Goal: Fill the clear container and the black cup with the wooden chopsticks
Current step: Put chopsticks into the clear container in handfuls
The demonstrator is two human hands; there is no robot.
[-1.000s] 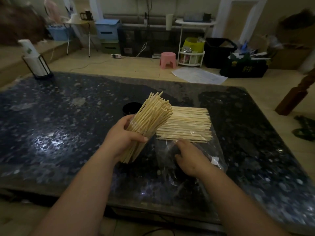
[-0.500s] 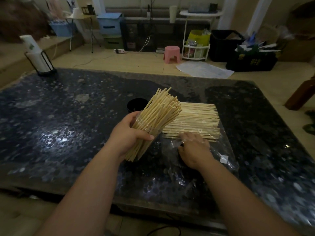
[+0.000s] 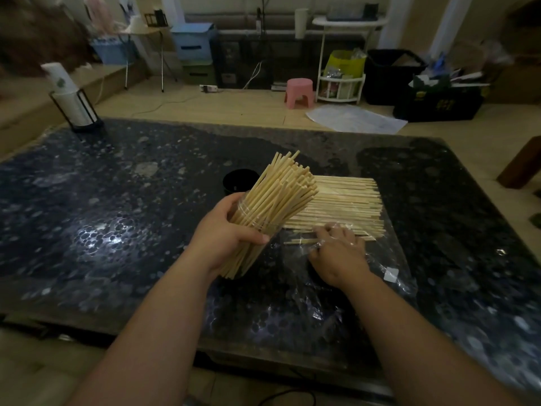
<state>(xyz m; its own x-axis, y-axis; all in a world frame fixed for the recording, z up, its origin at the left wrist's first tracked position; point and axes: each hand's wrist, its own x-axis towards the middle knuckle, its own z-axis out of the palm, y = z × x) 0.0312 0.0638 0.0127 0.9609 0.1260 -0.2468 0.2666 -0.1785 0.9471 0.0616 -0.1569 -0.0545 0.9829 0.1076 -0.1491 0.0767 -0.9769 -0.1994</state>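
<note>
My left hand (image 3: 225, 232) grips the clear container (image 3: 257, 221), tilted to the right above the table and packed with wooden chopsticks (image 3: 281, 189) that stick out of its mouth. A flat pile of loose chopsticks (image 3: 348, 206) lies on a clear plastic bag (image 3: 389, 271) to the right. My right hand (image 3: 336, 253) rests at the near edge of that pile, fingers curled on a few chopsticks (image 3: 298, 241) through the plastic. The black cup (image 3: 238, 181) stands upright behind the container, partly hidden; I see no chopsticks in it.
The dark speckled stone table (image 3: 117, 218) carries a white roll in a black wire holder (image 3: 73, 104) at its far left corner. Beyond the table lie a pink stool (image 3: 299, 92), a white rack, black bins and a wooden post at the right.
My right hand has slid forward from the plastic bag to the near edge of the chopstick pile and closed on a few sticks. My left hand keeps the container tilted, hardly moved.
</note>
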